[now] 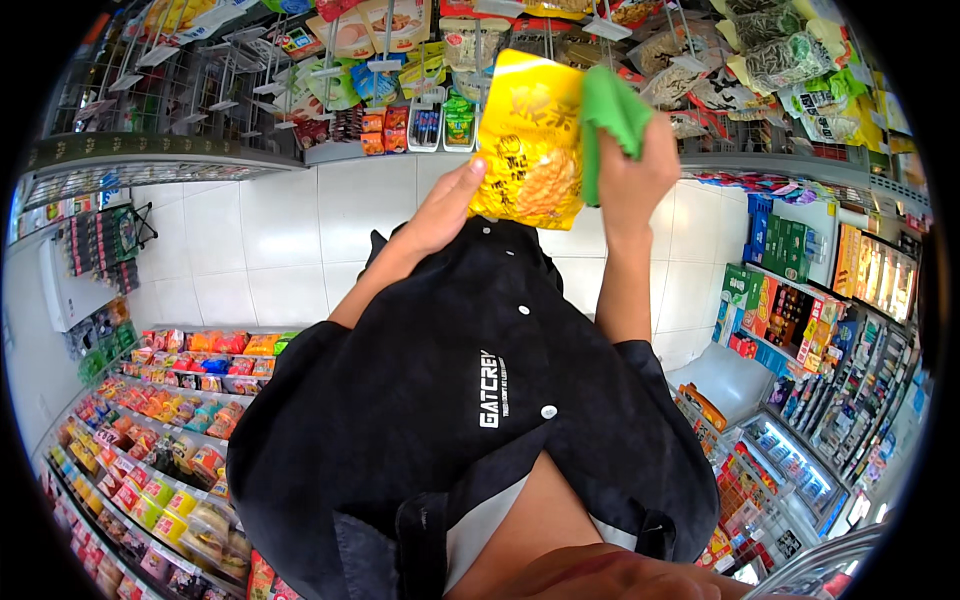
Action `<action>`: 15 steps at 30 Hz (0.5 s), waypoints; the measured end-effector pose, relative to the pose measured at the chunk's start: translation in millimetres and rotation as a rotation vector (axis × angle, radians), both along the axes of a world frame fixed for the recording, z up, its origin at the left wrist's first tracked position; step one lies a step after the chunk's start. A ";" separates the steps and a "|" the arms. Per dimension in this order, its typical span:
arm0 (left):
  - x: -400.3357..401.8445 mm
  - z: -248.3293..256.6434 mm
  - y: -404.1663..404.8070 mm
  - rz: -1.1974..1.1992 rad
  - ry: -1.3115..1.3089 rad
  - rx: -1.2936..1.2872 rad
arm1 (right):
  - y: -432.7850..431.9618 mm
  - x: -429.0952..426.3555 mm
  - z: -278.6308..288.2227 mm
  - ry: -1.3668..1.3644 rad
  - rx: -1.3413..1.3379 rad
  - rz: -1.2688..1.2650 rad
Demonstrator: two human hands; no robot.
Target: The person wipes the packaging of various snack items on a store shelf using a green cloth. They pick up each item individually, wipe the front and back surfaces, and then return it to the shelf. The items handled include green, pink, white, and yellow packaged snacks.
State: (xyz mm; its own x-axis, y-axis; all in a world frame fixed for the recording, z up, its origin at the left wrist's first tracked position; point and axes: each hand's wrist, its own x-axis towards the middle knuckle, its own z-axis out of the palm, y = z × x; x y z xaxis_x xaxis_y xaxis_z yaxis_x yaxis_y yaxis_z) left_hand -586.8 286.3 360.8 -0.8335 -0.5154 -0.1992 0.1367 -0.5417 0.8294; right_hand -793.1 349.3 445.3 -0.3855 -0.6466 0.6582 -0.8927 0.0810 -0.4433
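A yellow snack pouch (525, 127), printed with a food picture and dark lettering, is held up in front of my chest. My left hand (445, 204) grips its left edge near the bottom, thumb on the front face. In my right hand (643, 169) is a green cloth (616, 112) with a scalloped edge. The cloth hangs along the pouch's right side and covers part of that edge. Whether my right fingers also hold the pouch behind the cloth is hidden.
Ahead, wire display racks carry hanging snack bags (776, 64) and small boxed sweets (384, 129). Metal hooks with price-tag holders (607, 28) stick out towards me. White floor tiles (281, 225) lie below. Stocked shelves (172, 450) stand behind on the left, with a wire basket rack (750, 487) on the right.
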 end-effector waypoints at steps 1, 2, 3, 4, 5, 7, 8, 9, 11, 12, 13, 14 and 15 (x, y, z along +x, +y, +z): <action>-2.8 0.5 1.0 -0.016 -0.027 -0.042 | -1.5 3.4 -3.6 0.026 0.001 0.006; -4.3 3.1 2.3 -0.024 -0.050 -0.062 | -2.8 13.9 -3.6 0.035 0.003 0.146; -4.6 -0.9 1.4 -0.047 -0.046 -0.118 | -3.7 22.0 -8.0 0.037 0.047 0.279; -3.9 -0.6 0.0 -0.070 -0.044 -0.169 | -3.8 26.8 -4.3 0.053 0.103 0.308; -4.3 1.0 -0.9 -0.092 -0.042 -0.221 | -4.8 27.6 -1.0 0.069 0.160 0.336; -6.6 1.1 2.3 -0.087 -0.078 -0.163 | -10.8 9.4 -4.5 -0.051 0.078 0.147; -7.6 -5.8 3.9 -0.065 -0.074 -0.159 | -13.7 3.9 -9.0 -0.115 0.036 0.058; -8.8 -9.4 4.6 -0.042 -0.069 -0.155 | -14.8 5.5 -13.4 -0.104 0.057 0.099; -14.2 -7.1 4.5 0.001 -0.098 -0.073 | -8.2 14.2 -23.8 -0.079 0.104 0.149; -16.5 -11.6 4.2 0.017 -0.106 0.009 | -2.3 24.2 -33.2 -0.081 0.156 0.285; -17.8 -19.4 5.1 0.047 -0.119 0.092 | 3.7 33.1 -32.6 -0.118 0.282 0.401; -17.0 -22.0 0.4 -0.001 -0.110 0.144 | 8.2 33.3 -41.0 -0.178 0.267 0.373; -20.5 -22.7 0.9 -0.002 -0.031 0.236 | 11.9 31.4 -54.4 -0.237 0.251 0.344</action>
